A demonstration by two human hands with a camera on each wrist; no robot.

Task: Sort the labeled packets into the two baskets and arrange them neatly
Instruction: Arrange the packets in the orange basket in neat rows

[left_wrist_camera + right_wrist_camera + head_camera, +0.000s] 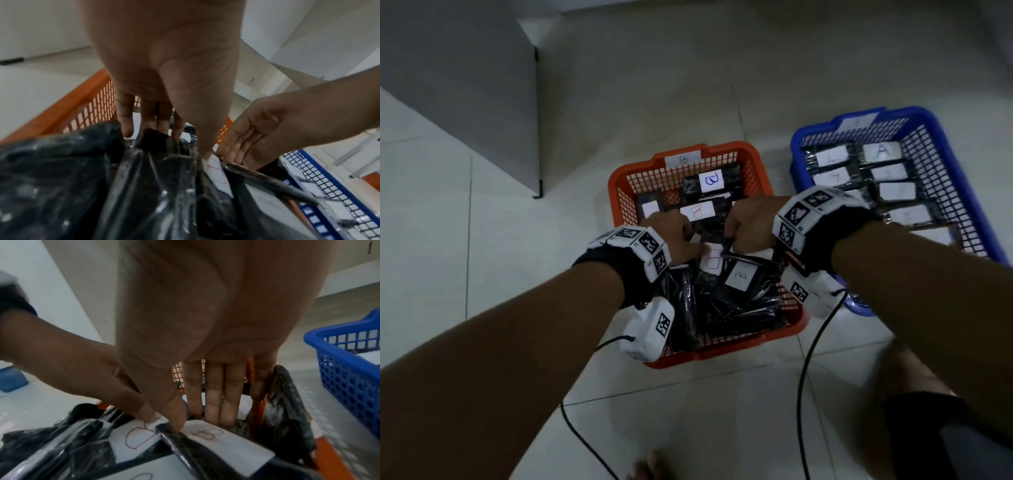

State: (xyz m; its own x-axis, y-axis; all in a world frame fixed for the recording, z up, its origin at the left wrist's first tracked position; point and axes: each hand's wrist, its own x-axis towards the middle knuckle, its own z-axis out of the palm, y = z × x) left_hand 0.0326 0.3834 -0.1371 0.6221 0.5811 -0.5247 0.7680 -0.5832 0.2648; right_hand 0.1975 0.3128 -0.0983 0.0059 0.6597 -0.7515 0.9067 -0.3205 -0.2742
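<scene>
Both hands reach into the orange plastic mesh basket (753,161): left hand (681,240) and right hand (748,228), fingers straight, press black plastic-wrapped packets (205,444) beneath them.

My fingers (213,402) rest on packets (144,186) wrapped in glossy, crinkled black plastic film, each bearing a matt white paper label (216,444) marked in ink. The orange basket (619,178) and blue basket (941,144) are smooth moulded plastic lattice. Beneath them the floor (482,240) is pale tile with a faint sheen. My wrist bands (619,270) are black cloth under matt white plastic blocks
</scene>
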